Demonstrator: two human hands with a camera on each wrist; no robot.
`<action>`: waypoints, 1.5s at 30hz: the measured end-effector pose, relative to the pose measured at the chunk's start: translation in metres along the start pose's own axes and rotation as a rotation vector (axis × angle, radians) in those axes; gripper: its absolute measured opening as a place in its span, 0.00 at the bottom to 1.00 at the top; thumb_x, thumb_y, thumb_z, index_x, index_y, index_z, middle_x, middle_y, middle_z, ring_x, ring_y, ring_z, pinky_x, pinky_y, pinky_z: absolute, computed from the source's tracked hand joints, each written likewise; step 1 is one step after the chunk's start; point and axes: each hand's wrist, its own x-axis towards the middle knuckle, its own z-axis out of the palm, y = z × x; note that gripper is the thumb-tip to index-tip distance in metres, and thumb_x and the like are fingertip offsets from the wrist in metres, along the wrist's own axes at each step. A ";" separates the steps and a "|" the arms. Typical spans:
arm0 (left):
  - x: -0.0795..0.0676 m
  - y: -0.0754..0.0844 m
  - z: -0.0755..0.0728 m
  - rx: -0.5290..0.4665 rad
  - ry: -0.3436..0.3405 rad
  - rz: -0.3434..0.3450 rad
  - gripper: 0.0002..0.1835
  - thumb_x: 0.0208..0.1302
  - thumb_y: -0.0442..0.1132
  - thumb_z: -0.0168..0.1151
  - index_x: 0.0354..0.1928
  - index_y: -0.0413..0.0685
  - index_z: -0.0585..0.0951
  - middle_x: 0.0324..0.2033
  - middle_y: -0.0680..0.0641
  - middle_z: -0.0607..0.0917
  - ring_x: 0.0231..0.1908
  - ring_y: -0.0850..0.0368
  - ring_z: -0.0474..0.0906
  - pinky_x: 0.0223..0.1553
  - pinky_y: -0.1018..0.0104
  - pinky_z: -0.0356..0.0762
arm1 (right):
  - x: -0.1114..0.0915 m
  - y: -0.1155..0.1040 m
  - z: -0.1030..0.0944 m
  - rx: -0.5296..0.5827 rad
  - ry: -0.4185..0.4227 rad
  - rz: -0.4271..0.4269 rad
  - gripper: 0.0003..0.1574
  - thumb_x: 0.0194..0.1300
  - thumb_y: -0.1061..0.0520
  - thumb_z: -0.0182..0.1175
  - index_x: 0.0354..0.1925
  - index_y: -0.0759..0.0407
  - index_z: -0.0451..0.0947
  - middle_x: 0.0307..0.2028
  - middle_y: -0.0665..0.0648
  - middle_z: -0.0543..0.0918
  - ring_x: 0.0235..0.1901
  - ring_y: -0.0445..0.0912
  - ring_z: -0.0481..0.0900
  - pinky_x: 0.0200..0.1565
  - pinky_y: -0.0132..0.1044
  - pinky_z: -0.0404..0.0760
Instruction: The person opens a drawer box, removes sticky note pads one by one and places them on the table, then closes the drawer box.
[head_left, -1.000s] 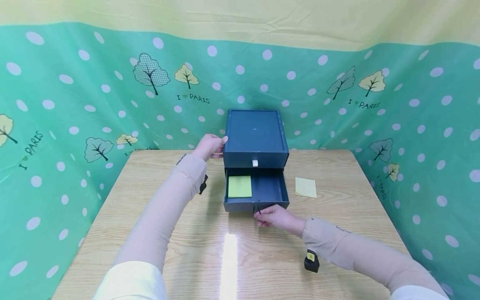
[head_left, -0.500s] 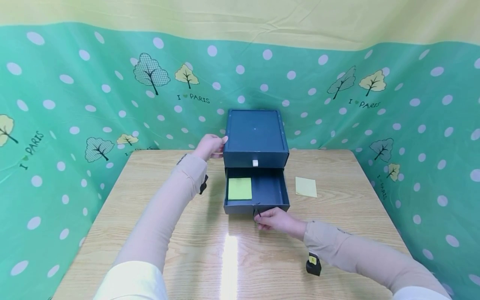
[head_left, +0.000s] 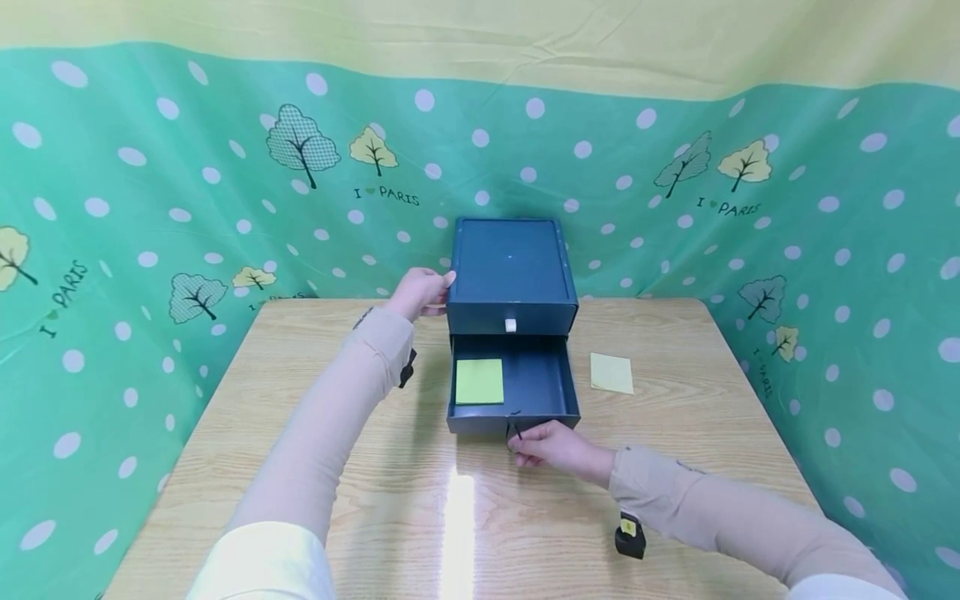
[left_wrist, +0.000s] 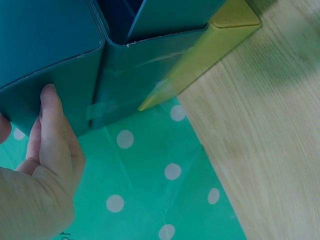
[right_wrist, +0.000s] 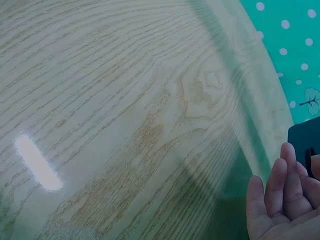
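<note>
A dark blue two-drawer box (head_left: 512, 262) stands at the back middle of the table, its upper drawer closed with a small white pull tab (head_left: 511, 326). The lower drawer (head_left: 536, 379) is pulled out and holds a yellow-green sticky note pad (head_left: 480, 382) on its left side. My left hand (head_left: 420, 292) rests on the box's left side, and the left wrist view shows straight fingers (left_wrist: 51, 112) against that wall. With thumb and fingers, my right hand (head_left: 555, 447) pinches the black pull loop (head_left: 516, 430) on the lower drawer's front.
A pale yellow sticky note (head_left: 611, 373) lies on the wooden table (head_left: 315, 467) right of the box. In the left wrist view, a yellow block (left_wrist: 220, 42) shows beneath the box. A green dotted curtain (head_left: 225, 217) surrounds the table on three sides.
My right hand has moved slightly toward me, drawing the lower drawer and its note pad a little further out. My left hand has stayed on the box's side.
</note>
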 end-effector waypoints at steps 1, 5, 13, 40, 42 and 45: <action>0.000 0.000 0.000 0.000 0.000 -0.001 0.21 0.70 0.48 0.52 0.56 0.39 0.73 0.45 0.42 0.79 0.46 0.51 0.77 0.56 0.55 0.77 | -0.001 0.000 0.001 -0.002 0.000 -0.002 0.20 0.69 0.55 0.55 0.49 0.71 0.79 0.36 0.66 0.85 0.37 0.49 0.82 0.49 0.47 0.82; 0.000 0.000 0.000 0.002 -0.002 -0.003 0.21 0.70 0.48 0.52 0.56 0.39 0.73 0.45 0.43 0.79 0.45 0.52 0.77 0.54 0.57 0.78 | -0.003 0.001 0.003 -0.011 0.000 -0.008 0.20 0.69 0.54 0.55 0.48 0.71 0.79 0.34 0.66 0.85 0.37 0.49 0.82 0.49 0.47 0.82; 0.001 -0.002 -0.002 -0.011 0.000 -0.003 0.21 0.70 0.48 0.53 0.56 0.39 0.73 0.42 0.44 0.79 0.43 0.53 0.77 0.54 0.57 0.78 | -0.007 0.000 0.011 -0.009 0.008 -0.021 0.19 0.69 0.56 0.55 0.49 0.71 0.78 0.31 0.65 0.85 0.34 0.44 0.82 0.46 0.44 0.83; 0.000 -0.001 -0.002 -0.025 -0.012 0.002 0.22 0.69 0.48 0.54 0.57 0.40 0.73 0.45 0.43 0.80 0.46 0.52 0.77 0.54 0.58 0.78 | -0.013 0.005 0.022 -0.008 0.056 -0.025 0.18 0.68 0.60 0.54 0.49 0.72 0.78 0.24 0.57 0.84 0.29 0.41 0.81 0.40 0.39 0.84; 0.000 -0.001 -0.002 -0.018 -0.013 0.003 0.22 0.69 0.48 0.54 0.57 0.40 0.73 0.44 0.44 0.80 0.45 0.53 0.77 0.53 0.59 0.79 | -0.013 0.006 0.022 -0.003 0.052 -0.022 0.18 0.68 0.60 0.54 0.49 0.73 0.78 0.23 0.55 0.83 0.29 0.41 0.81 0.40 0.38 0.84; 0.000 -0.001 -0.002 -0.020 -0.014 0.002 0.22 0.69 0.48 0.54 0.57 0.40 0.73 0.43 0.44 0.80 0.44 0.53 0.77 0.53 0.59 0.79 | -0.013 0.007 0.022 0.007 0.049 -0.018 0.18 0.68 0.60 0.54 0.49 0.73 0.78 0.24 0.54 0.83 0.30 0.43 0.82 0.41 0.40 0.84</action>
